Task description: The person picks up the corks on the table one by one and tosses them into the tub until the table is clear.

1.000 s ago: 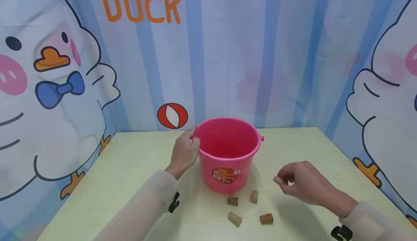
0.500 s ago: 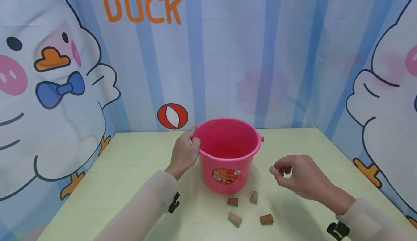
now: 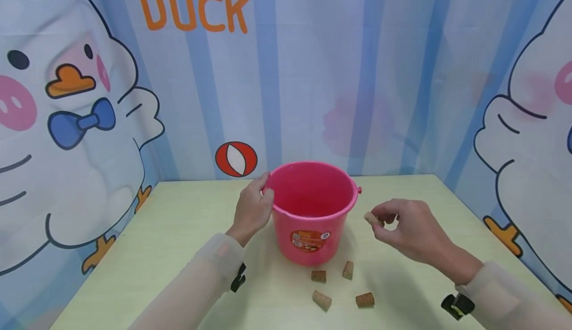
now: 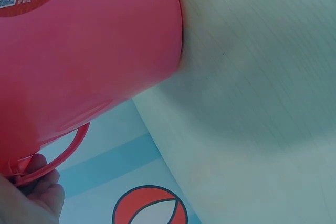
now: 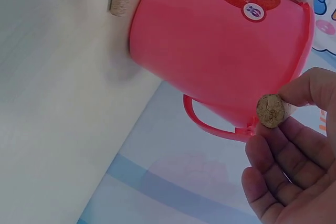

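A pink bucket [image 3: 308, 243] with an orange-red label stands upright on the table. My left hand [image 3: 252, 208] grips its rim on the left side; in the left wrist view the fingers [image 4: 50, 192] curl by the handle joint. Right of the bucket, my right hand [image 3: 411, 231] pinches a cork [image 5: 271, 110] between thumb and fingertips, held above the table and a short way from the rim. Several more corks lie in front of the bucket, among them a light one [image 3: 321, 300], a darker one [image 3: 365, 299] and one close to the base [image 3: 348, 270].
The pale yellow table [image 3: 187, 250] ends at a striped blue curtain [image 3: 295, 72] with printed ducks and a red-and-white ball. The bucket's handle [image 5: 207, 128] hangs behind it. A small brown cork [image 3: 319, 276] lies just in front of the bucket.
My right hand has risen and moved left toward the bucket, carrying the cork. The left hand, the bucket and the corks on the table stay where they were.
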`<state>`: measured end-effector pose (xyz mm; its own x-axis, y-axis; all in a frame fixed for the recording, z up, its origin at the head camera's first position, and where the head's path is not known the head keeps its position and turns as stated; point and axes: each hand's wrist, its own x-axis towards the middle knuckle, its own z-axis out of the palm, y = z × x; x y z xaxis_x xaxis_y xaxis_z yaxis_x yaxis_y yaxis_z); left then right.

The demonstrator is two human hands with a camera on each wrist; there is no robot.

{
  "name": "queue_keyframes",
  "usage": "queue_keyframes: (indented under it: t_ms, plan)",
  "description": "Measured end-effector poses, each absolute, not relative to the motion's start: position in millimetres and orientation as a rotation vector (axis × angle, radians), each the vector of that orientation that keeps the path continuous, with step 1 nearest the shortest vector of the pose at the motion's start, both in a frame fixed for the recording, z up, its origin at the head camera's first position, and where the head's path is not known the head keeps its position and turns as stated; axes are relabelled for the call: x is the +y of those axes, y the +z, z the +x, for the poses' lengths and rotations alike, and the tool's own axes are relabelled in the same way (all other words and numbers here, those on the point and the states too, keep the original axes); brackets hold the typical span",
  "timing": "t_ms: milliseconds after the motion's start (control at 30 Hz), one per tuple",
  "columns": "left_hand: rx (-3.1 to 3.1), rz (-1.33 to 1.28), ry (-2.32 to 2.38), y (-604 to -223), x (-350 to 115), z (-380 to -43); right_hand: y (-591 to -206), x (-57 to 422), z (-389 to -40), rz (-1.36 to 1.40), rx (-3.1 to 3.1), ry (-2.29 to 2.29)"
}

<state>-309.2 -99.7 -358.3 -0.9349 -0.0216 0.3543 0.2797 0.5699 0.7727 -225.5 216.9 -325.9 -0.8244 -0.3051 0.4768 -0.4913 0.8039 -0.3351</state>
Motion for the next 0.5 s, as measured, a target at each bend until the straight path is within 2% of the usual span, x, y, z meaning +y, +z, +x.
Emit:
queue_keyframes:
  t_ms: [500]
  plan:
    - [-2.481,-0.203,-1.298,-357.5,-98.7,-308.1,-310.2,208.9,-231.4,0.624,-2.449,0.637]
